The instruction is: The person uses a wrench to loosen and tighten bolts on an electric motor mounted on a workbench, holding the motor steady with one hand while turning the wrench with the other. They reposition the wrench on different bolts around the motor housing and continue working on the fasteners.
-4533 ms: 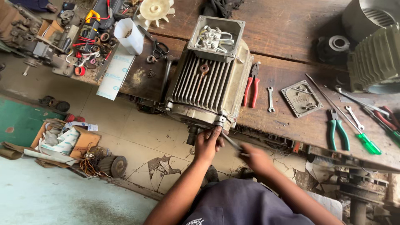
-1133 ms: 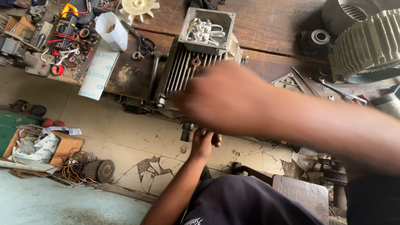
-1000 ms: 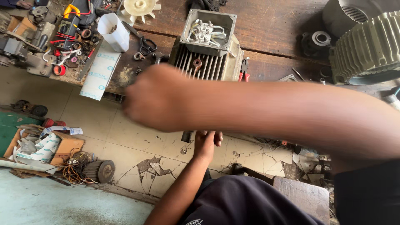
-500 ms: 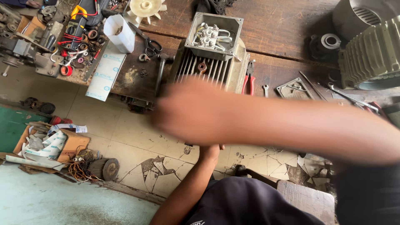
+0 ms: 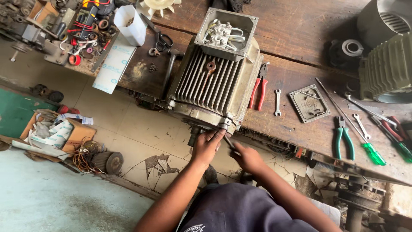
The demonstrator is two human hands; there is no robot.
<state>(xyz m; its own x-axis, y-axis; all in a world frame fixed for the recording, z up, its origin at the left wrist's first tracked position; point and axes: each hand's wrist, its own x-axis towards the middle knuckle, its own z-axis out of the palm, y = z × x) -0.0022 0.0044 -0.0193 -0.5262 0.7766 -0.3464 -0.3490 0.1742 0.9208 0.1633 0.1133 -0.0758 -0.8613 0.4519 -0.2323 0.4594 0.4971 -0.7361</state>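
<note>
A grey finned electric motor (image 5: 214, 81) lies on the wooden bench (image 5: 300, 25), its open terminal box (image 5: 225, 32) facing up and its near end hanging over the bench edge. My left hand (image 5: 207, 145) grips that near end, fingers closed around the lower corner by a bolt. My right hand (image 5: 248, 157) sits just to its right, closed on a thin metal tool (image 5: 228, 141) whose tip points at the same corner. The tool's kind is too small to tell.
Red-handled pliers (image 5: 259, 88), a small spanner (image 5: 277, 102), a metal cover plate (image 5: 310, 103), green pliers (image 5: 344, 138) and a green screwdriver (image 5: 365, 144) lie right of the motor. A second finned housing (image 5: 386, 71) stands far right. Scissors (image 5: 161, 38) and a white cup (image 5: 131, 19) lie left. A cardboard box (image 5: 60, 133) sits on the floor.
My right arm swept across the view, blurred and close to the camera, and has come back down to the motor's near end. My left hand stayed on the motor.
</note>
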